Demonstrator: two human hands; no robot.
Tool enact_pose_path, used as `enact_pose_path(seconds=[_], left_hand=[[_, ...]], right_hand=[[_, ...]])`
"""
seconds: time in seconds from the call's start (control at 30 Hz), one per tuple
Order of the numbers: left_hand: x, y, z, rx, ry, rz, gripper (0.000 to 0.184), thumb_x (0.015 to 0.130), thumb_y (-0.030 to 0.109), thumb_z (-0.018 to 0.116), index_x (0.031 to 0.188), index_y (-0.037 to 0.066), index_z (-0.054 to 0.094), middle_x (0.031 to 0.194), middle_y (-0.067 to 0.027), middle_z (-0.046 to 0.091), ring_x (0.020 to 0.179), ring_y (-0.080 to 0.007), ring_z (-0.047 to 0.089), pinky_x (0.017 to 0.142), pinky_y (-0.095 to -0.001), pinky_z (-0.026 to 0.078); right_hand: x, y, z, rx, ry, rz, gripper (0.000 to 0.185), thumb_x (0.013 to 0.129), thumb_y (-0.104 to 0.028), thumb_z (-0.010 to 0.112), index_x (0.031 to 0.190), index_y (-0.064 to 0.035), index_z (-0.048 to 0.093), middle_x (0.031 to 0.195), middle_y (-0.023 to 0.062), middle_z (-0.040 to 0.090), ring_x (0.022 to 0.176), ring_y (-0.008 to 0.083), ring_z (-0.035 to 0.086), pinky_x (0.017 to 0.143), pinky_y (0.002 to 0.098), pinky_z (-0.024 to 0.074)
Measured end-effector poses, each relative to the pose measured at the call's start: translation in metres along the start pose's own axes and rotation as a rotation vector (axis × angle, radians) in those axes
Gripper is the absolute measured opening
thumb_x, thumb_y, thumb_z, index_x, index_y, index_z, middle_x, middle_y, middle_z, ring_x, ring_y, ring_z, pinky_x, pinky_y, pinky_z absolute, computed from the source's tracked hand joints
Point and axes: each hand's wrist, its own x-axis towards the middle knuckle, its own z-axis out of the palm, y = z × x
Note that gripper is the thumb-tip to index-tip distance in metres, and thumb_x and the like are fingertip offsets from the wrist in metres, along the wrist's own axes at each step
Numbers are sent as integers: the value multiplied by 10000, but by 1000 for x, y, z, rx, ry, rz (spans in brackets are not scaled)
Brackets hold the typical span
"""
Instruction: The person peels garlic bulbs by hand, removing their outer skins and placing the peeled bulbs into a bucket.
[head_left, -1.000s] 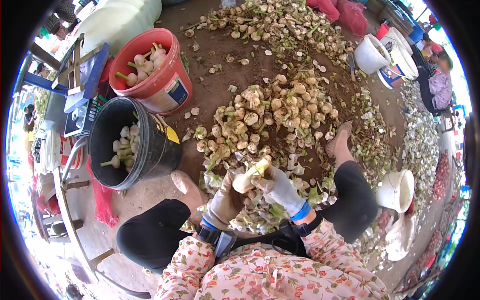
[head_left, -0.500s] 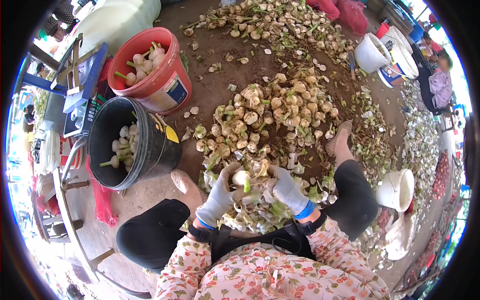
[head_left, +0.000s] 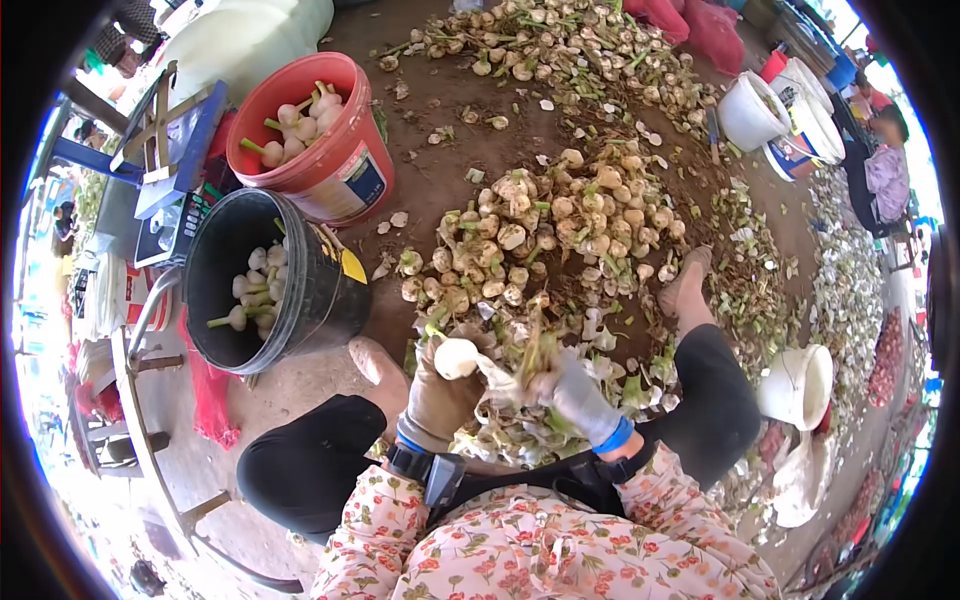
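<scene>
A white peeled garlic bulb (head_left: 457, 358) with a short green stem sits in my gloved left hand (head_left: 438, 405), its fingers closed round it. My right hand (head_left: 583, 402), in a grey glove, is closed on brownish garlic skin (head_left: 533, 362) to the right of the bulb. A pale strip of skin stretches between the bulb and that hand. Both hands are over a heap of loose peels (head_left: 510, 430) between my legs. Just beyond them lies a pile of unpeeled garlic bulbs (head_left: 560, 220).
To the left stand a black bucket (head_left: 340, 310) and a red bucket (head_left: 375, 150), both with white bulbs inside. More garlic (head_left: 560, 50) lies farther back. White buckets (head_left: 745, 125) stand at the right, near a seated person (head_left: 885, 180). Another white bucket (head_left: 800, 385) is beside my right knee.
My left hand has turned its palm upward, with the bulb now at its fingertips. My right hand has pulled skin away to the right. The view has shifted slightly.
</scene>
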Motion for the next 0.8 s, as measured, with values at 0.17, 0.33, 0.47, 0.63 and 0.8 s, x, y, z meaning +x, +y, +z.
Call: enact_pose_path(seconds=[0.17,0.33,0.47,0.63,0.8], left_hand=[[8,-2,-15,-266,200,-43,338,937,331,505,1138,65,564,1087,-69,627,958,-201,601,796,-345,508],[-2,16,-28,-66,147,43,329,926,310,531,1191,116,545,1062,-57,629,962,-180,599,799,-339,527],[-3,88,-8,-161,305,398,302,939,286,516,1124,48,525,1054,-80,621,910,-191,624,730,-285,563],[-15,115,48,25,382,512,319,903,330,572,1031,37,572,846,-52,624,692,-136,597,584,-248,525],[-4,27,50,683,177,77,188,860,142,626,998,16,600,775,-25,606,682,-102,581,600,-242,487]], right_hand=[[-8,-19,12,101,-11,-297,227,790,-55,640,1008,-6,599,897,54,599,757,112,542,633,226,460],[18,-12,-40,223,80,-363,136,817,-142,597,896,-54,664,1076,125,633,880,237,628,739,330,501],[27,37,-52,-1344,-376,142,448,798,-151,580,1217,-14,506,1075,173,624,908,250,626,829,336,482],[35,41,-50,-352,-202,-158,459,919,-309,514,1287,-44,446,1218,162,546,1071,240,559,924,371,435],[35,-5,-2,783,-368,-47,510,953,-390,443,1340,-64,375,1270,100,488,1146,213,469,995,376,357]])
